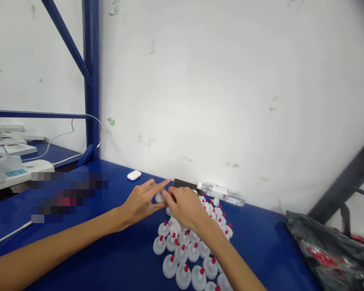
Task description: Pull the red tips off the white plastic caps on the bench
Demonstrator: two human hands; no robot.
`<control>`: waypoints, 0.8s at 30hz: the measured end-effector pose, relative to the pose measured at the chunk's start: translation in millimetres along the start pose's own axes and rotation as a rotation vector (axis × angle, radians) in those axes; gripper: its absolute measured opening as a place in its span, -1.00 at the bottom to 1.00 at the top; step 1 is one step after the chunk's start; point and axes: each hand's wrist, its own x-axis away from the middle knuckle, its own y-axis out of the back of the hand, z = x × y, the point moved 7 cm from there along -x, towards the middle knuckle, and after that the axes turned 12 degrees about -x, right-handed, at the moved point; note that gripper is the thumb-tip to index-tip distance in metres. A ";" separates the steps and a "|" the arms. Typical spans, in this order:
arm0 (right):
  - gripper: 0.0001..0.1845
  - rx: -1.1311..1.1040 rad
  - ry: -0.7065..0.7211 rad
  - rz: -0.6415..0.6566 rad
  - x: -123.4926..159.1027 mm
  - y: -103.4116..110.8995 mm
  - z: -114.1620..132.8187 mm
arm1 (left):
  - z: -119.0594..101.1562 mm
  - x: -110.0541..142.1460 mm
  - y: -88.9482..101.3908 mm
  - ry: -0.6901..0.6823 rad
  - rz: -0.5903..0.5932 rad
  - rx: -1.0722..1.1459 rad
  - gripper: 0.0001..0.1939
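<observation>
My left hand (144, 201) and my right hand (183, 205) meet above the blue table. Between them is a translucent white domed plastic piece (159, 197), partly hidden by the fingers. The left thumb and fingers curve around it, with the index finger reaching up and across. Right thumb and fingertips press at its other side. Below and to the right of my hands stand many similar white domed pieces (170, 266), most showing a small red tip on top. My right forearm covers some of them.
Against the wall lie a black phone (182, 184) and a clear plastic bottle (221, 193) on its side. A white earbud case (134, 175) sits farther left. At the right edge is a black plastic bag (330, 246); a white power strip (27, 171) is at left.
</observation>
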 end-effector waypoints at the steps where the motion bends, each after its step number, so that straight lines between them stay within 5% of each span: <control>1: -0.52 -0.019 -0.009 -0.006 0.5 0.1 -0.2 | -1.1 0.5 1.0 0.005 -0.006 0.006 -0.61; 11: -0.64 -0.296 -0.113 -0.093 5.9 -7.4 -9.0 | -7.6 0.1 -1.4 0.150 0.078 0.222 -0.68; 20: -0.50 -0.722 -0.149 -0.147 24.7 16.9 -8.3 | -37.5 -6.5 -7.6 0.244 0.501 0.899 -0.65; 24: -0.52 -0.815 -0.153 -0.189 28.8 19.1 10.4 | -40.6 0.9 -17.5 0.342 0.566 1.179 -0.59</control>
